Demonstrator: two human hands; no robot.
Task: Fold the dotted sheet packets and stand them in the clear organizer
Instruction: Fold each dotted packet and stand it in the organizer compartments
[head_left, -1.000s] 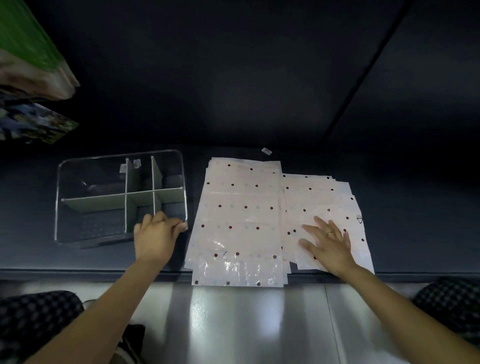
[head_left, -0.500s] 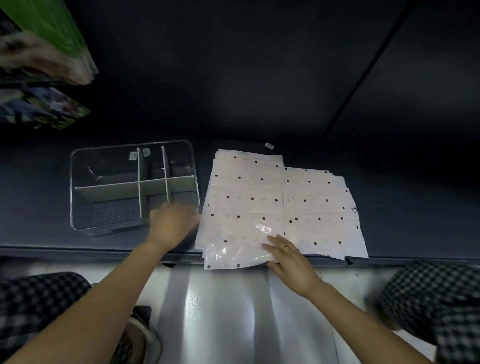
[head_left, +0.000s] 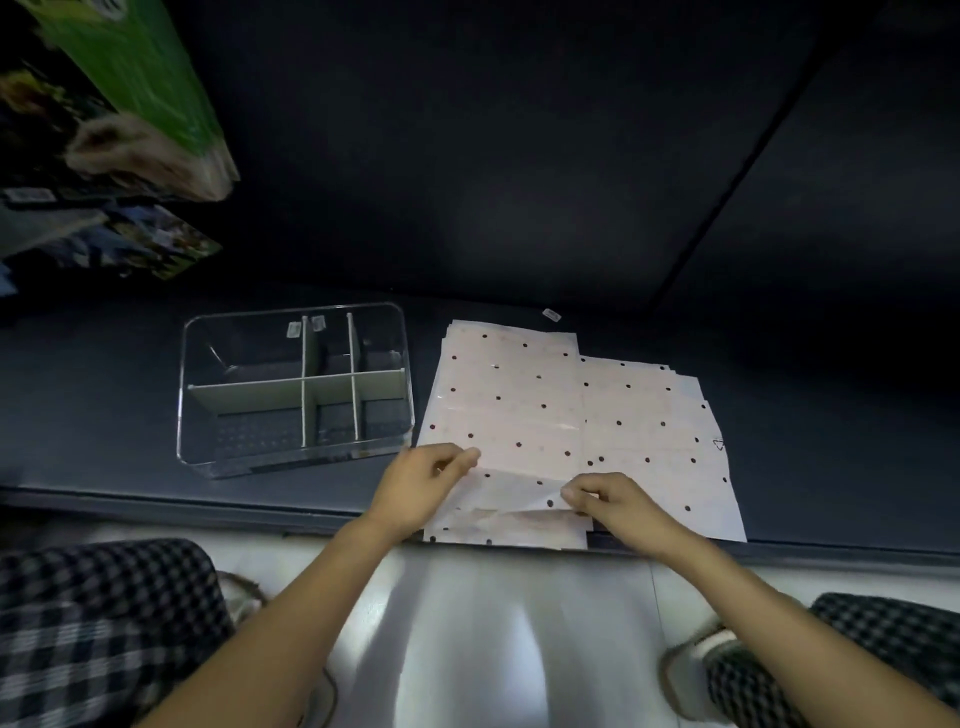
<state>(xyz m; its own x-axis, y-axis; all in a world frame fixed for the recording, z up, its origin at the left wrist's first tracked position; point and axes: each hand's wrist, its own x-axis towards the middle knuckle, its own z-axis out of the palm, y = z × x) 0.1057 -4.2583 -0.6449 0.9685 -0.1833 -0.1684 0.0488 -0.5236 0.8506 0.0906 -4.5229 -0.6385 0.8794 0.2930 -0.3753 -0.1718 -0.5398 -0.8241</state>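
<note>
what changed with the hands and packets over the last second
The left hand left the clear organizer and the right hand left the right pile; both now pinch the near edge of the top dotted packet, lifting it. The organizer stays put with nothing in it.

The scene was dim around me; overhead light glared off the pale floor (head_left: 483, 639) below my arms. The dark surface (head_left: 93, 415) swallowed detail, edges bowed with wide-angle distortion, and the top-left corner smeared blurry.

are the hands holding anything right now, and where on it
Yes. The left hand and right hand pinch the near edge of the top dotted sheet packet, lifting it off the stack.
</note>
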